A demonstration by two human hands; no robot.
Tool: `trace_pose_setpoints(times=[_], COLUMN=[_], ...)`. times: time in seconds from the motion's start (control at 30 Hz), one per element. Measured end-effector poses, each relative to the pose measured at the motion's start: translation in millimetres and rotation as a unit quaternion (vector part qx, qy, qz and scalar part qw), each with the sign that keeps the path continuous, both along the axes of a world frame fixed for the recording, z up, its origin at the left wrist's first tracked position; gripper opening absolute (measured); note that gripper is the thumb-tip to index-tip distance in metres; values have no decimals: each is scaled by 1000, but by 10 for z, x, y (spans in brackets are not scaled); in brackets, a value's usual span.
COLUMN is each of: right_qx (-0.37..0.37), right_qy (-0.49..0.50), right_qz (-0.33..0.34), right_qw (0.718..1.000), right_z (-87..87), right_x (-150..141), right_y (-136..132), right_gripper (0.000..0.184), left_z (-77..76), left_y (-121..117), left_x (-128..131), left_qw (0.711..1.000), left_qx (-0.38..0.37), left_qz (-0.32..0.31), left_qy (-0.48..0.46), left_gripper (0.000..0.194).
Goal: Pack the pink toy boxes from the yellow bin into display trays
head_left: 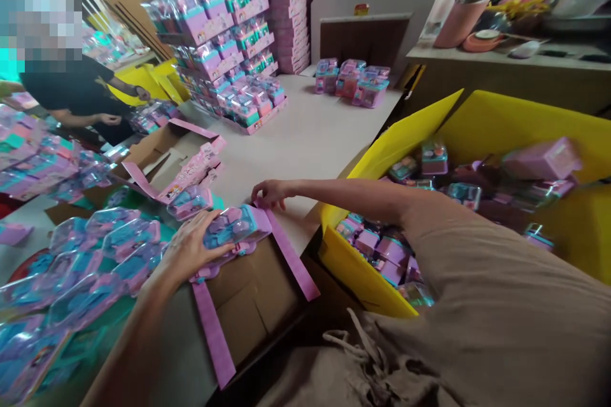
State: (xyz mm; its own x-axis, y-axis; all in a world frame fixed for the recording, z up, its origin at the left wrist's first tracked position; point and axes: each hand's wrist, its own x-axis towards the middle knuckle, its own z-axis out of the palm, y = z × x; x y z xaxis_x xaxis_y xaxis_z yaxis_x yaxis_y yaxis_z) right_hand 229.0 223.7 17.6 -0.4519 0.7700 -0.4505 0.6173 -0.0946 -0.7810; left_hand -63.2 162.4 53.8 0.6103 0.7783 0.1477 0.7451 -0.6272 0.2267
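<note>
My left hand [191, 245] is wrapped around a small clear-lidded plastic box [238, 226] with blue and purple parts. The box sits at the far end of an open cardboard display tray [252, 292] with pink rims. My right hand [274, 194] is at the tray's far right corner, its fingers bent and closed on the pink edge; their tips are partly hidden. Just beyond my left hand lies another clear plastic box [191, 201]. Left of the tray, several clear blister packs [114, 241] with blue and pink contents are heaped on the table.
A yellow bin [367, 286] with many small boxes stands at my right. Another pink cardboard tray [191, 168] lies farther back, near stacked full display trays [258, 117]. Several boxes [370, 92] rest at the table's far end. A co-worker [76, 95] stands at the left.
</note>
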Motion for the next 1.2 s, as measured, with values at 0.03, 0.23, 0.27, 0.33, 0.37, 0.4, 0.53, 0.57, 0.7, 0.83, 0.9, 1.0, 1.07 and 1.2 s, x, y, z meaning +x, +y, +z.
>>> trace_pose_setpoints(times=[0.03,0.23,0.27,0.33,0.37,0.4,0.53,0.57,0.7,0.83,0.9,1.0,1.07,1.2], right_qx=[-3,-92,-104,-118,-127,-140,-195,-197,-158,-98,-75,-69,-59,-31], right_qy=[8,128,142,169,191,215,279,280,252,166,91,-16,-71,-139], right_qz=[7,39,37,31,31,34,44,38,12,21,8,7,34,88], right_qw=[1000,987,984,978,973,966,939,939,955,981,993,997,995,986], right_z=[-8,-239,-287,-361,-385,-403,-445,-456,-480,-405,-334,-225,-171,-136], right_x=[22,123,135,170,195,223,311,311,218,80,22,-69,-144,-300], right_y=[8,27,23,15,14,14,44,53,75,74,73,77,80,70], right_gripper=[33,28,28,29,29,28,20,17,12,21,26,31,32,34], left_z=[-4,31,42,63,70,75,72,68,68,84,81,63,56,61], left_y=[13,-27,-51,-98,-118,-134,-170,-175,-197,-212,-213,-204,-194,-199], left_x=[-16,-60,-58,-51,-47,-44,-41,-40,-27,3,16,29,33,28], left_qw=[1000,999,998,997,997,996,995,995,996,996,996,996,995,994], left_qx=[-5,-5,-1,13,20,29,54,57,42,24,26,28,32,50], left_qz=[-5,-48,-57,-72,-75,-76,-73,-72,-64,-69,-72,-73,-79,-92], left_qy=[4,12,14,20,24,27,40,44,54,57,53,46,46,34], left_gripper=[70,68,67,64,62,60,56,57,59,59,59,57,54,53])
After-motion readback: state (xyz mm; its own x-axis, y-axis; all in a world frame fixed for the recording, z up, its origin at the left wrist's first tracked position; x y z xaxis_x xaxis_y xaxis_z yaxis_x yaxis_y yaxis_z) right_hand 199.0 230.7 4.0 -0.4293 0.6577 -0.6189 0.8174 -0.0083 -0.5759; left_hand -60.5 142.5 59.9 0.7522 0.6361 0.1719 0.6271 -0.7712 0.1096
